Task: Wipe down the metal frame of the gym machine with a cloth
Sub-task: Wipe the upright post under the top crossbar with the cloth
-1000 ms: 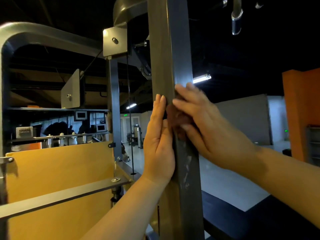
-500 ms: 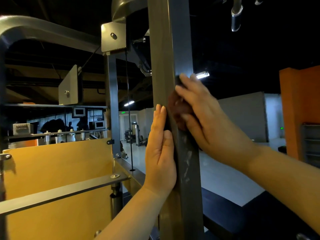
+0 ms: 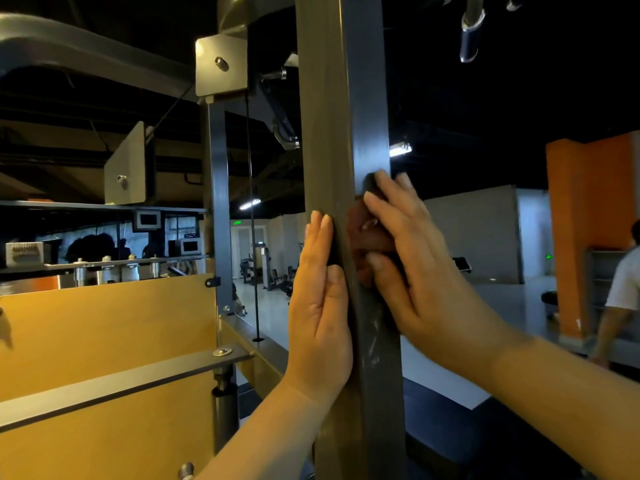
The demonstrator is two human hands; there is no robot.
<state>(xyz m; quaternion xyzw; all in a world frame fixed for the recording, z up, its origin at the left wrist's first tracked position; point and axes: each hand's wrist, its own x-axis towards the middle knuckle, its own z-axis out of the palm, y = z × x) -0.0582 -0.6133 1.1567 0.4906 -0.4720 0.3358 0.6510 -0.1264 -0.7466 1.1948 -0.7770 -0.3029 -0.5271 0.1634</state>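
Observation:
The gym machine's grey square upright post [image 3: 346, 98] runs top to bottom through the middle of the view. My right hand [image 3: 415, 271] holds a bunched dark reddish-brown cloth [image 3: 372, 237] against the post's front face, pinching it between thumb and fingers. My left hand [image 3: 318, 306] lies flat with straight fingers against the post's left side, just below and beside the cloth. Pale scuff marks show on the post under my right hand.
A yellow panel [image 3: 104, 323] with a grey cross bar [image 3: 121, 382] stands to the left. A thin cable [image 3: 250, 202] hangs behind a bolted plate [image 3: 221, 64]. A handle [image 3: 469, 32] hangs at upper right. A person [image 3: 620, 292] stands by an orange column [image 3: 588, 220].
My right hand slid the cloth up the post, then back down a little. My left hand slipped slightly lower. A person has come into view at the right edge.

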